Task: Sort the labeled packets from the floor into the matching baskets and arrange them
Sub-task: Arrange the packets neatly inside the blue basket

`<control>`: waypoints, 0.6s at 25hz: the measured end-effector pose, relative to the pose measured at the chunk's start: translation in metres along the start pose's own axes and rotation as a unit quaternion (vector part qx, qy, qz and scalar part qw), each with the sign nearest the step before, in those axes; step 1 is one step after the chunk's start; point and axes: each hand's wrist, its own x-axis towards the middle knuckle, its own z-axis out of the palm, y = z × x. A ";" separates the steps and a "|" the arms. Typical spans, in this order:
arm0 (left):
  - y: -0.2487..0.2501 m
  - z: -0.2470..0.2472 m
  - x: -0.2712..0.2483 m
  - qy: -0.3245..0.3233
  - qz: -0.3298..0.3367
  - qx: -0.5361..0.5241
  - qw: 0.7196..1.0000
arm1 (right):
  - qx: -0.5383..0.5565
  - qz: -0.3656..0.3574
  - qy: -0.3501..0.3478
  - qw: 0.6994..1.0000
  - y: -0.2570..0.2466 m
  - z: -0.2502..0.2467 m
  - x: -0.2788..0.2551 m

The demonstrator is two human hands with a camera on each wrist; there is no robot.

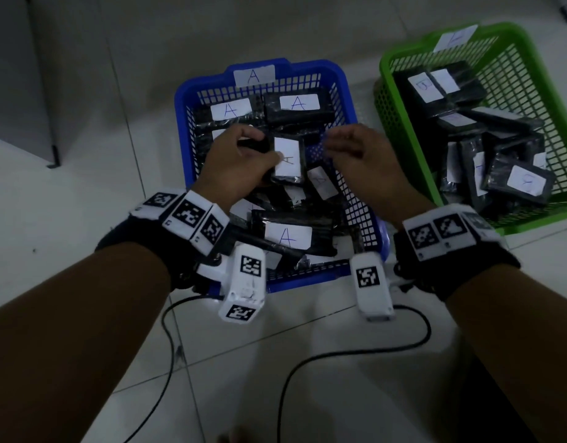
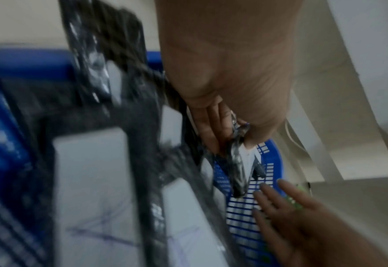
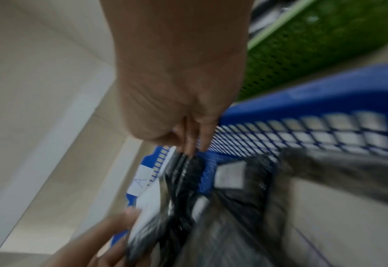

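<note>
- Seen from the head camera, nearest: two bare forearms with wrist bands carrying black-and-white markers, black cables trailing over the white tiled floor (image 1: 68,193).
- Just beyond, blue basket (image 1: 183,129) tagged "A", holding a loose pile of black packets; one packet with an "A" label (image 1: 288,235) lying near the close rim.
- Over the middle of the basket, left hand (image 1: 234,161), fingers and thumb curled round a black packet (image 1: 288,159), white "A" label facing up; grip closed on that packet, thumb at the label's edge.
- Beside it, right hand (image 1: 355,151), fingers loosely bent, just to the right of the held packet; holding nothing in the head view, and the blurred right wrist view too unclear to tell about touch.
- Further back in the blue basket, two more "A" packets (image 1: 296,105) side by side.
- To the right and farther, green basket (image 1: 403,55) with its own pile of labelled black packets (image 1: 519,182).
</note>
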 end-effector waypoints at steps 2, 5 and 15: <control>-0.002 -0.012 -0.006 -0.024 0.054 0.083 0.995 | -0.124 0.009 -0.017 0.992 -0.001 -0.003 0.018; -0.006 -0.020 -0.017 -0.061 0.144 0.233 0.960 | -0.368 0.035 -0.119 0.922 0.008 0.008 0.035; -0.018 -0.009 -0.013 -0.024 0.201 0.285 0.937 | -0.448 0.050 -0.170 0.876 0.015 0.030 0.028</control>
